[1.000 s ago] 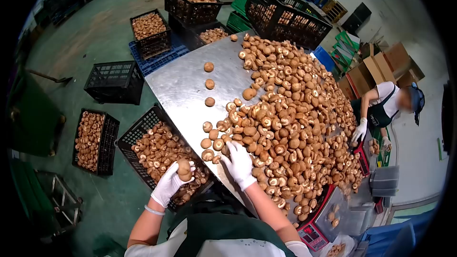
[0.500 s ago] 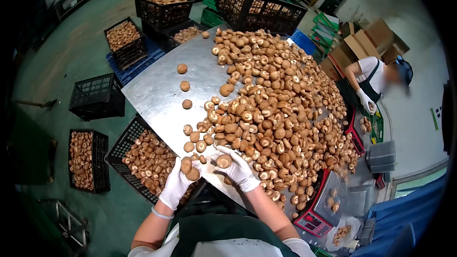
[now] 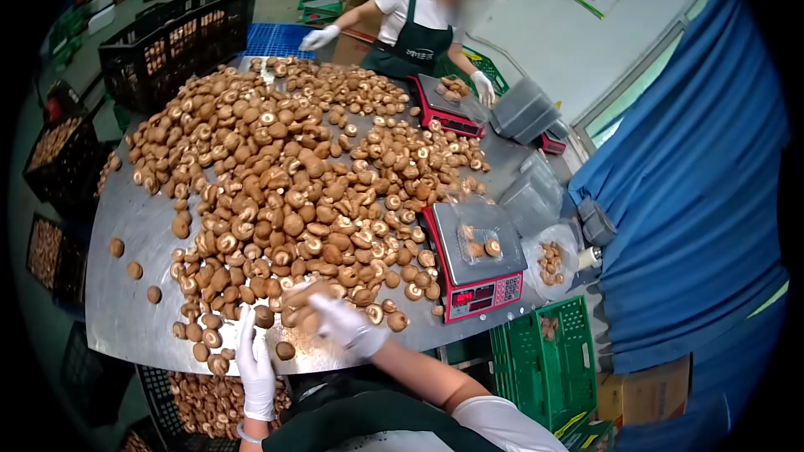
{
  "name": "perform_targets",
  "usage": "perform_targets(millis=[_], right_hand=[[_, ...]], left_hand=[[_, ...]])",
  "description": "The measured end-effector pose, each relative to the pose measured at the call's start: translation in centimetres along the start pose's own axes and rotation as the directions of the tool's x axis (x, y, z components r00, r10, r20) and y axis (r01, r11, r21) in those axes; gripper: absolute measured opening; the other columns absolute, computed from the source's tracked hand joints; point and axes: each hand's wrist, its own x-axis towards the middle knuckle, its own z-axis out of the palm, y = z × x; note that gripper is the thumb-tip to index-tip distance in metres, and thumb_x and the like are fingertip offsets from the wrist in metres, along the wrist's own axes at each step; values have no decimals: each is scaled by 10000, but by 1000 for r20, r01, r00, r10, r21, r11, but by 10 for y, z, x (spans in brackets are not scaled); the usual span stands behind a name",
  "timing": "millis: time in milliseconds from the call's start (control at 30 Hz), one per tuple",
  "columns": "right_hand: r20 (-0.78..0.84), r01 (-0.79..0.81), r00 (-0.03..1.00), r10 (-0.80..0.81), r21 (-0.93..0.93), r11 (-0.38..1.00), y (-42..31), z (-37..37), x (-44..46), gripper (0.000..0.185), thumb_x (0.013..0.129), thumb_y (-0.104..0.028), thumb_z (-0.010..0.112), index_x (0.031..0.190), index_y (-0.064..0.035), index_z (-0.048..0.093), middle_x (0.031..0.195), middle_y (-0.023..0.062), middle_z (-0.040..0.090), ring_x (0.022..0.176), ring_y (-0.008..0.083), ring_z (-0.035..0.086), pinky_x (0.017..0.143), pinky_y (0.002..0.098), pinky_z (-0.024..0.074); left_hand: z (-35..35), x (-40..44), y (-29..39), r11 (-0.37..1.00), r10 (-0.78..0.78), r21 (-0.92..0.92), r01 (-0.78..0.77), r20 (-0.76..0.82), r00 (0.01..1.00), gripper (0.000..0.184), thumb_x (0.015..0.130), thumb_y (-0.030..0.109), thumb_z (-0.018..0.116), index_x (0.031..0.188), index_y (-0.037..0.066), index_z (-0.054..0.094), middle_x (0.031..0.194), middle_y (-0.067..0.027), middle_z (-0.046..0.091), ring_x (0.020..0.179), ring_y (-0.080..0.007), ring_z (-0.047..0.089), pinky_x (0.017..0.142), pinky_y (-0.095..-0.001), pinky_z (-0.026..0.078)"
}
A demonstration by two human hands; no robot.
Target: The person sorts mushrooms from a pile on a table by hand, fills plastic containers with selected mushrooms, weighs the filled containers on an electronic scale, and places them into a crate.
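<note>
A large heap of brown shiitake mushrooms (image 3: pixel 276 176) covers much of the metal table (image 3: pixel 126 318). My left hand (image 3: pixel 256 372), in a white glove, is at the table's near edge with its fingers stretched out. One mushroom (image 3: pixel 264 316) is right beside its fingertips; whether they touch it I cannot tell. My right hand (image 3: pixel 347 326), also gloved, is over the front of the heap and smeared by motion. Blurred mushrooms (image 3: pixel 303 300) are at its fingers and seem to move with it, while those around them look sharp. A loose mushroom (image 3: pixel 285 351) lies between the hands.
A red scale (image 3: pixel 481 293) with mushrooms in a clear tray stands to the right, near a plastic bag (image 3: pixel 548 261). A co-worker (image 3: pixel 419 25) stands behind another scale (image 3: pixel 452 109). A black crate (image 3: pixel 159 406) of mushrooms sits below the near edge; green crates (image 3: pixel 548 368) stand lower right.
The view has swung to the right. My right hand has moved right over the heap. The mushrooms that were in my left hand no longer show there, and its fingers have straightened.
</note>
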Motion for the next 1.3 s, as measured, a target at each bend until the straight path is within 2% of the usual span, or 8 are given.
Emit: perform_targets(millis=[133,233,433,600,767,933,1033,1300], right_hand=[[-184,126,637,-749,-933,337,-120,-53,-65,322,754,-122,721,1050,-67,607,1053,71,596,993,184,580,894,318,469],[-193,-223,245,-950,-965,138,-160,-151,-103,405,717,-162,774,1073,-67,606,1078,104,582,1018,246,569,915,348,456],[-347,-742,302,-888,-670,9,-174,-226,-149,709,684,-245,783,1327,-151,500,1377,206,425,1214,378,460,988,423,418],[-135,-173,541,-831,-984,47,-110,-130,-81,333,756,-146,731,1061,-43,647,1022,112,644,946,247,630,843,335,494],[-48,-169,920,-390,-944,-284,-29,-94,3,645,782,-340,706,1336,-115,462,1062,119,568,967,297,565,801,392,493],[-18,-139,894,-448,-961,-241,-17,-69,10,625,791,-296,698,1326,-70,468,1057,139,581,999,302,557,808,369,501],[362,377,912,-193,-925,49,2,-26,7,668,825,-367,660,1404,-146,410,1346,175,485,1078,333,579,895,370,490],[174,99,976,-130,-889,-448,23,-18,117,820,730,-487,712,1424,-236,354,1458,242,286,1276,421,367,875,426,483]], left_hand=[[-23,7,-23,996,-16,84,25,-108,994,354,908,42,450,1247,-33,523,1307,-162,516,1248,-283,458,1064,-365,328],[-37,8,-41,996,-31,71,45,-189,981,289,916,47,487,1185,-26,566,1254,-146,549,1201,-264,499,1031,-355,370],[-44,-3,-45,916,81,402,0,-183,980,296,877,32,531,1165,-16,578,1245,-169,546,1201,-315,489,1047,-396,354],[-6,-3,-43,889,119,434,-144,84,989,246,808,98,630,1038,12,615,1139,-155,584,1079,-332,534,953,-415,415],[37,-13,-64,660,147,621,-422,444,884,327,768,226,676,1055,83,615,1068,-96,581,1016,-273,547,864,-388,446],[4,-30,-76,751,145,574,-325,337,930,228,759,112,655,983,70,641,1007,-108,607,936,-301,575,826,-401,465],[-44,-40,-59,673,150,728,-131,40,988,223,755,120,675,963,49,638,1026,-136,607,953,-328,570,845,-427,451],[-58,-22,-64,663,188,746,-69,-77,979,437,801,189,657,1195,27,563,1273,-197,504,1229,-414,423,1032,-503,321]])
